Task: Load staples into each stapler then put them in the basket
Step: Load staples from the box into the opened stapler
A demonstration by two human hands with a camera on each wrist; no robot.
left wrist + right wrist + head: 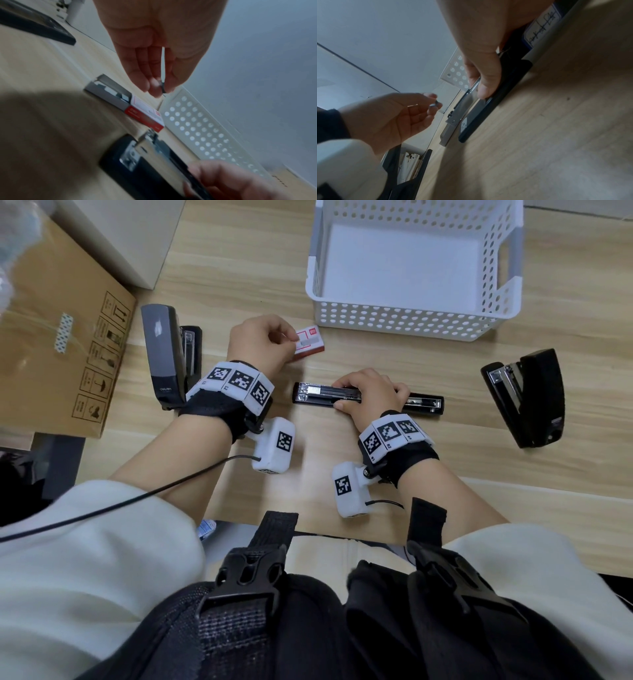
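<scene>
A black stapler [315, 395] lies folded open flat on the table's middle, its metal staple channel facing up. My right hand [340, 398] grips the channel from both sides, thumb on the near edge [485, 86]. My left hand [284, 338] hovers just above the red and white staple box [310, 344] and pinches a short strip of staples [163, 88] between thumb and fingertips. The box's grey drawer [109, 93] is slid out. The white perforated basket [404, 316] stands behind, with nothing in it.
A grey stapler [162, 354] lies open at the left beside a brown cardboard box [51, 347]. Another black stapler [529, 398] lies at the right. Bare wooden table lies between the staplers and the basket.
</scene>
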